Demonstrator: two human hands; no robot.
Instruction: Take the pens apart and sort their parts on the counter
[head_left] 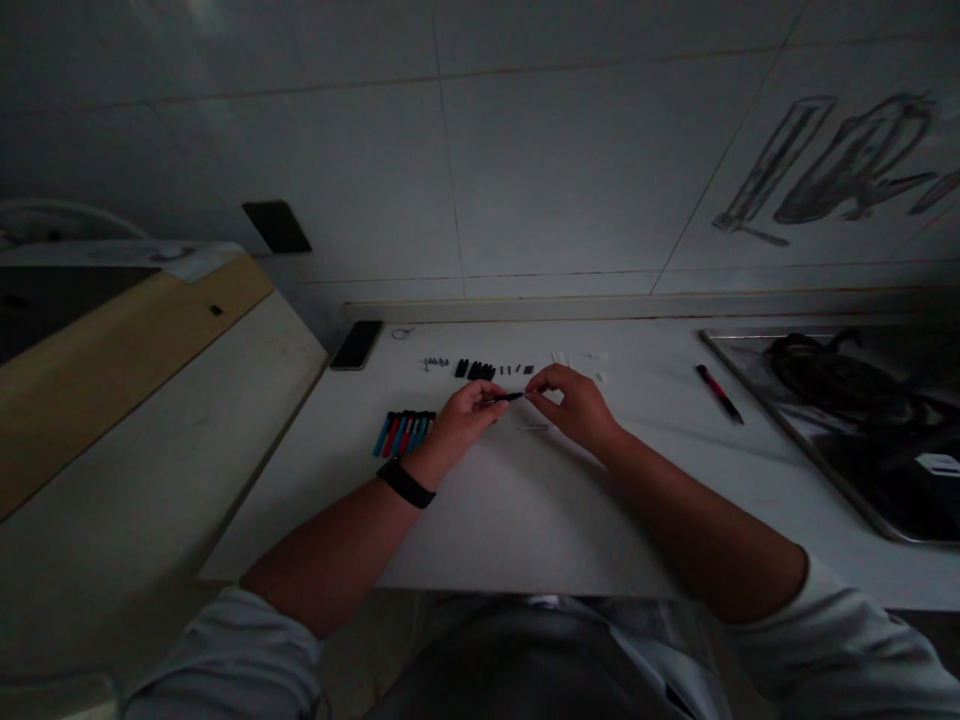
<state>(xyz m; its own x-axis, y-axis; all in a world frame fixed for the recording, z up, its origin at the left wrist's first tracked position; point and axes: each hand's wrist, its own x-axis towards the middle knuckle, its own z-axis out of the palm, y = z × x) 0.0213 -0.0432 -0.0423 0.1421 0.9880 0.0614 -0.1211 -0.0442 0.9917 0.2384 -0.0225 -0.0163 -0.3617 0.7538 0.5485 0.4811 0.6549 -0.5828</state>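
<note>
Between the fingertips of my left hand (463, 412) is a small black pen part (511, 397), held level above the white counter. My right hand (574, 402) pinches at the other end of it; whatever thin piece sits in those fingers is too small and dark to make out. Behind the hands lie a row of black pen parts (475, 370), several springs (436, 362), tiny metal pieces (510, 370) and pale clear pieces (561, 358). Blue and red pen barrels (403, 434) with black ends rest left of my left hand. A thin pale stick (534, 428) lies below the right fingers.
A red and black pen (719, 394) lies on the right, beside a metal-edged stove (817, 455). A phone (358, 345) and a wire ring (403, 333) are at the back left. A tiled wall (555, 180) bounds the counter (510, 530); a large white cabinet (187, 420) stands left.
</note>
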